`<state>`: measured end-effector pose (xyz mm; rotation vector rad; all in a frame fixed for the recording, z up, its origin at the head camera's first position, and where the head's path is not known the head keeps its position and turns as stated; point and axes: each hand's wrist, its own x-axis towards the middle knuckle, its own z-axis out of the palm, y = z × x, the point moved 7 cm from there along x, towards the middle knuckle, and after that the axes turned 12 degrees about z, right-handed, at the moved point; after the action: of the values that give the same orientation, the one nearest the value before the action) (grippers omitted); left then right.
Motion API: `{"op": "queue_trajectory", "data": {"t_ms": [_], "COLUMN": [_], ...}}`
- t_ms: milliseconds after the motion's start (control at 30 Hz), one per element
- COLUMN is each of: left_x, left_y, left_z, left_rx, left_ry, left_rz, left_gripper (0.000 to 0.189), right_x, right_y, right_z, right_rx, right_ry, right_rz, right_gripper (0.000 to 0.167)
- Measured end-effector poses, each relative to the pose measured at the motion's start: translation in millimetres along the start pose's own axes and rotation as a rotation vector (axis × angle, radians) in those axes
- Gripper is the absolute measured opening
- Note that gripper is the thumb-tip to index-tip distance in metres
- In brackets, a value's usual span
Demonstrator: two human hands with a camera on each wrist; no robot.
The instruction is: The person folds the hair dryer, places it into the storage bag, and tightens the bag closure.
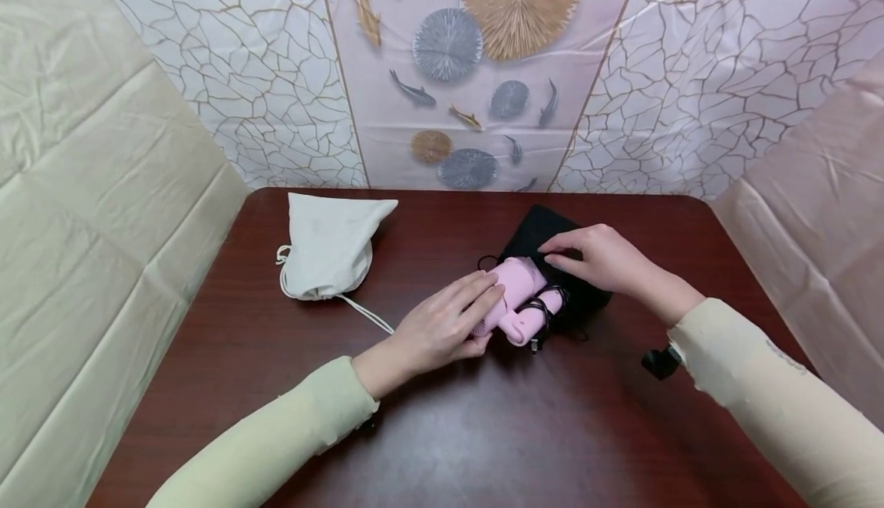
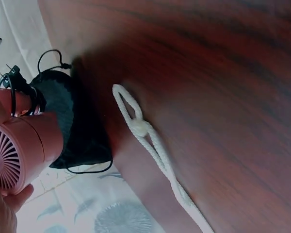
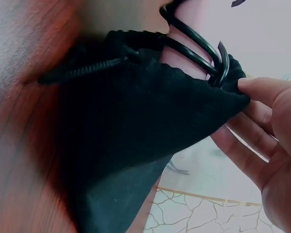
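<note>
A pink hair dryer [image 1: 512,284] with a folded handle lies partly inside the mouth of a black drawstring bag [image 1: 541,229]. Its black cord [image 3: 190,47] is wound around the handle. My left hand [image 1: 447,318] grips the dryer's body near the vented end, whose grille [image 2: 7,159] shows in the left wrist view. With thumb and fingers, my right hand [image 1: 602,259] pinches the rim of the bag's opening; the right wrist view shows this hold at the bag edge [image 3: 240,94]. The part of the dryer inside the bag is hidden.
A white drawstring bag [image 1: 326,243] lies at the back left of the dark wooden table [image 1: 442,431]. Its white cord [image 2: 157,150] trails toward my left hand. Patterned cloth [image 1: 235,55] hangs behind the table, and plain cloth panels flank it.
</note>
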<state>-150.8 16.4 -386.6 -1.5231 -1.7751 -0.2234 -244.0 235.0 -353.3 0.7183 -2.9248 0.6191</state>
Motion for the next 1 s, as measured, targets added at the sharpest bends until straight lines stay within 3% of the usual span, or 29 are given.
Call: {"op": "queue_trajectory", "data": {"t_ms": [267,767,1000], "left_x": [0.7,9.0,7.5], "left_y": [-3.0,-8.3,-16.8], "left_z": [7.4,23.9,29.8], "left_rx": [0.044,0.020,-0.021], "left_ry": [-0.023,-0.073,-0.074], "left_rz": [0.011,-0.022,-0.078], "left_gripper": [0.060,0.061,0.063], "right_x": [-5.9,-4.0,-4.1], "right_y": [-6,-19,-22], "right_z": [1,-3,2], "right_rx": [-0.048,0.088,0.081], "right_ry": [0.067,0.082,0.027], "right_rz": [-0.090,-0.058,-0.039], "right_gripper": [0.017,0.016,0.019]}}
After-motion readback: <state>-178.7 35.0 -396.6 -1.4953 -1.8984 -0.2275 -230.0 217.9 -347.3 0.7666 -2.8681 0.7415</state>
